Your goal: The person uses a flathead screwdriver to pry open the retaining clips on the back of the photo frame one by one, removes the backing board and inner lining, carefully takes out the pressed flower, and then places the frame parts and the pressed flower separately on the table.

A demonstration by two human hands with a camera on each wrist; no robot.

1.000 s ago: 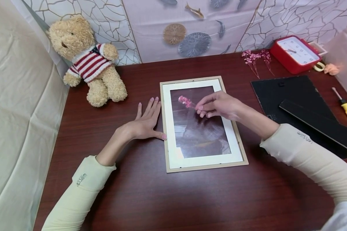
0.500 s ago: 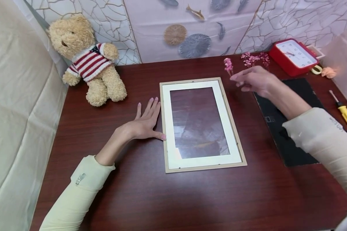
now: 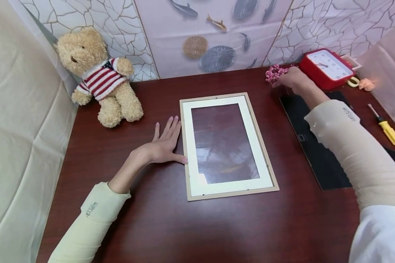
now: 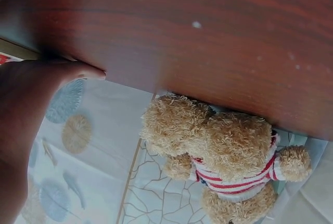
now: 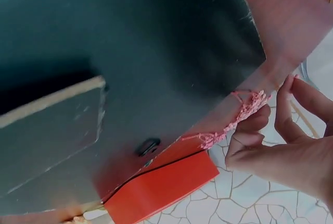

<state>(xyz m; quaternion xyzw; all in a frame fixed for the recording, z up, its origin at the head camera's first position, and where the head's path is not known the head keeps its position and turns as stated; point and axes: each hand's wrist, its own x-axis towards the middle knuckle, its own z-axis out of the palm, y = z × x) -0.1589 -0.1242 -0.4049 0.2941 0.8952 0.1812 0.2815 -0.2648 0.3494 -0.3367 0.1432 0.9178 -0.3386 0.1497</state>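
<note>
Flat on the dark red table lies a photo frame [image 3: 272,171] with a white mat and a clear pane. My left hand [image 3: 159,148] rests on the table at its left side, fingers spread, thumb against the frame's edge. Beyond the frame, at the back right, my right hand [image 3: 297,81] is among pink dried flowers [image 3: 274,73]. In the right wrist view, the right hand's [image 5: 291,156] thumb and index fingertips are pinched together beside pink flowers [image 5: 251,108]. The pinched stem itself is mostly hidden there.
A black backing board [image 3: 319,157] with its stand lies right of the frame, under the right forearm. Behind it are a red clock [image 3: 326,67], a tape roll [image 3: 353,82] and a yellow-handled screwdriver [image 3: 390,132]. A teddy bear [image 3: 100,75] sits at the back left.
My right hand has carried a pink flower sprig from above the frame to the other flowers at the back right. The left hand has stayed by the frame.
</note>
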